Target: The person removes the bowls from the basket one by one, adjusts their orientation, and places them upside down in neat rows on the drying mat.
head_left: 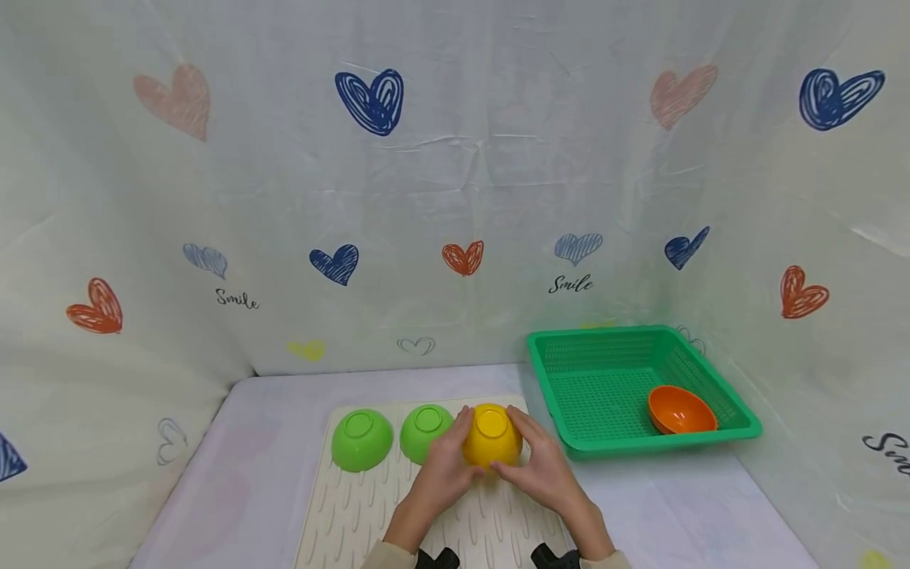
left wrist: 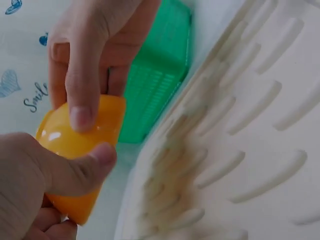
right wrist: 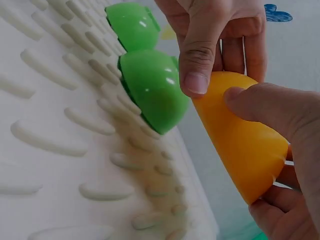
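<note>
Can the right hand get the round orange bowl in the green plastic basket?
Probably yes, if the right hand lets go of the round yellow bowl, which the left hand also holds. Nothing covers the orange bowl in the open-topped green basket.

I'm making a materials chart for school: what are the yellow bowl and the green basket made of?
The yellow bowl looks like smooth, glossy plastic: a bright highlight shows on it in the left wrist view. The green basket is probably molded plastic, maybe less shiny, with rows of neat little holes.
</note>
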Motion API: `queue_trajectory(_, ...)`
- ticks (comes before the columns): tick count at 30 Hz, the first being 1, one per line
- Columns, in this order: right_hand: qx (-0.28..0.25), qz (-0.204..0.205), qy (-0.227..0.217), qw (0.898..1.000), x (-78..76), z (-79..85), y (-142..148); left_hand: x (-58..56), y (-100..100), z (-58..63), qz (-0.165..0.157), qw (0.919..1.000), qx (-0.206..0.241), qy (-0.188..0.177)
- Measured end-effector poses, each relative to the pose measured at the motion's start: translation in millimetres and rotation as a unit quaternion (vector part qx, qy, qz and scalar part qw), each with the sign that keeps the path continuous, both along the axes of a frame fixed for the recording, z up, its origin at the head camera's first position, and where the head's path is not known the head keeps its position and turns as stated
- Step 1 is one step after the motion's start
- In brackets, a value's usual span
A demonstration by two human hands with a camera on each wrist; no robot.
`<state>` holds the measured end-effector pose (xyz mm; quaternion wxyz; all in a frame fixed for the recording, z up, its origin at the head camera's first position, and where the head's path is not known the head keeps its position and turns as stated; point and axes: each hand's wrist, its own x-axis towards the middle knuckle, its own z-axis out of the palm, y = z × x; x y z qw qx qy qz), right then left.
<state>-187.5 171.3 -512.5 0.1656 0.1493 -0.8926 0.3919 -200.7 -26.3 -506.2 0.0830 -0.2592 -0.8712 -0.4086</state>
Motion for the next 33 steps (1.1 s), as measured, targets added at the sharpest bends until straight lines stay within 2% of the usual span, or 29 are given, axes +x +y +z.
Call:
queue_trajectory(7, -0.002, -0.014, -0.004, 1.0, -14.8, -19.2, 3, -15.5, 13, -10.2, 0.013, 0.9994, -0.029, -0.017)
queue_trajectory(14, -0.019, -0.008, -0.04, 0.999, -30.4, -36.1, 6, -31.3, 20, -21.8, 0.016, 0.9977, -0.058, -0.032)
queue_trajectory(18, -0.03, -0.004, -0.056, 0.998, -37.0, -41.0, 8, -39.1, 25, -24.1, 0.013, 0.996, -0.081, -0.035)
queue_trajectory(28, -0.021, 0.002, -0.058, 0.998, -50.0, -48.7, 7, -45.3, 31, -25.8, 0.039, 0.994, -0.075, -0.069)
queue_trajectory(33, -0.018, -0.004, -0.065, 0.998, -51.1, -50.4, 8, -47.5, 34, -27.4, 0.05, 0.9928, -0.089, -0.061)
